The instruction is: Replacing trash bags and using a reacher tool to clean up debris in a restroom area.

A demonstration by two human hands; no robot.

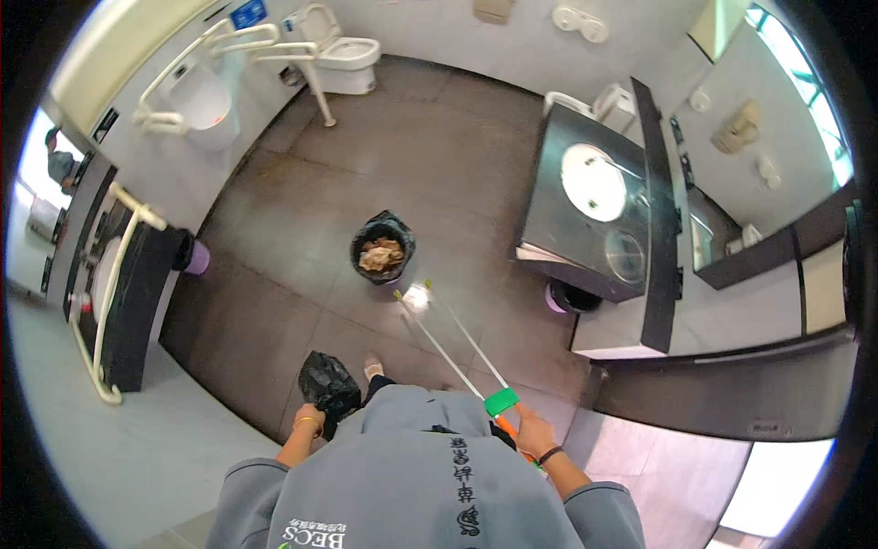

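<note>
My left hand [310,418] grips the neck of a black plastic bag [329,381], which hangs beside my leg. In my right hand [534,434] is a pair of long-handled litter tongs [449,348], with an orange handle and a green band. Their two thin metal arms are spread apart, the yellowish tips [413,288] just short of a waste bin [384,248] on the floor. That bin is lined with a black bag and holds crumpled brown paper. Nothing is caught between the tips.
A black washstand [573,226] with a round white basin [593,182] stands right, a purple bin [559,296] under it. Left are a sink with a grab rail [113,295], another purple bin [199,258] and a urinal [199,103]. A toilet [350,58] stands far back.
</note>
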